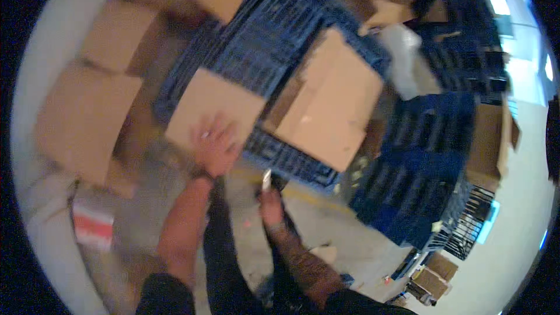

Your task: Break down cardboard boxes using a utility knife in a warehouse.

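My left hand point(217, 143) lies with its fingers spread on top of a small brown cardboard box point(201, 96). Lower down and to the right, my right hand point(270, 207) is closed round a small tool with a shiny pale tip point(266, 179); blur hides its exact kind. Beneath the small box is a blue slatted plastic pallet point(291, 154). A larger cardboard box point(329, 102) rests on the same pallet, just right of the small one.
Several brown boxes point(87, 119) are stacked at the left. Dark blue pallets point(414, 169) form a tall stack at the right. Crumpled clear plastic wrap point(402, 58) hangs behind the larger box. A red-and-white item point(93, 226) is at the lower left. Concrete floor point(356, 251) shows below.
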Tool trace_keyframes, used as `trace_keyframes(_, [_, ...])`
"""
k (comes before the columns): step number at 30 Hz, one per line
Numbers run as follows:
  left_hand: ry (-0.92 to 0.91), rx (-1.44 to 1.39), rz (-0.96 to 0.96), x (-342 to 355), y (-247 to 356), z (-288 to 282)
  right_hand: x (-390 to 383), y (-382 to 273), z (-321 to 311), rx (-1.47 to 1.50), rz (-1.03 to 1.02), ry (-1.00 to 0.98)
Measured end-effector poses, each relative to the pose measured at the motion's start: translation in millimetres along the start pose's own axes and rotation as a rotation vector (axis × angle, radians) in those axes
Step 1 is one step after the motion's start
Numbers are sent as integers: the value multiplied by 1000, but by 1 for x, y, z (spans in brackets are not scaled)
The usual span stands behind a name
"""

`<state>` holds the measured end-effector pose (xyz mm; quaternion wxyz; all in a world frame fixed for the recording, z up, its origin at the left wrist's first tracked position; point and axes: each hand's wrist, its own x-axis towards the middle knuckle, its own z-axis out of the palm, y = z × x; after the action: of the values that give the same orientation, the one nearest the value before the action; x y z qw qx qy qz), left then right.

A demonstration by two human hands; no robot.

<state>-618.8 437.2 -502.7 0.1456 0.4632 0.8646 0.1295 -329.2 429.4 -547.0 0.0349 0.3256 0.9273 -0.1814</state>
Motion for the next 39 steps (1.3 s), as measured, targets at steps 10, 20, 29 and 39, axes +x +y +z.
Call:
trace_keyframes(10, [16,50,-295,3,54,30,149,-13,-120,403,341,-115])
trace_keyframes(20, [36,76,-289,4,47,36,187,-37,-128,286,290,-174])
trace_keyframes(29, [32,55,-303,3,46,35,194,-56,-128,173,397,-251])
trace_keyframes(39, [8,192,-292,0,35,41,114,-76,-119,130,398,-543])
